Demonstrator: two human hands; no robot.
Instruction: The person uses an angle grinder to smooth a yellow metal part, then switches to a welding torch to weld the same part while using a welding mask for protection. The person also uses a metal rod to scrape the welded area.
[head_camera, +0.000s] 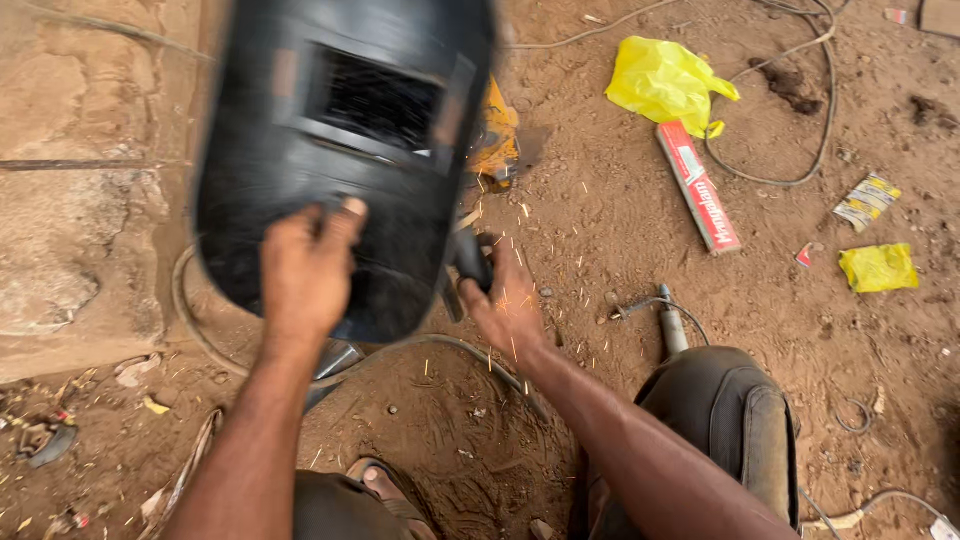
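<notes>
Fingers of the left hand (305, 268) curl over the near edge of a black welding shield (340, 150), gripping it and holding it up in the left half of the view, its dark window toward the far side. Fingers of the right hand (505, 300) are closed around the dark handle of a welding holder (470, 258), just right of the shield's lower edge, with small orange sparks scattered over the sandy ground (620, 230) around the hand. Beyond the shield's right edge an orange piece (497, 135) shows, partly hidden, so its kind cannot be told. A grey cable (440, 345) loops along the ground under both wrists. Farther right lie a yellow plastic bag (665, 82), a long red and white box (698, 187) and a smaller yellow wrapper (878, 267). Near the person's bent knee (725, 410) rests a metal tool (670, 325) on the ground. A sandalled foot (385, 490) shows at the near edge.
</notes>
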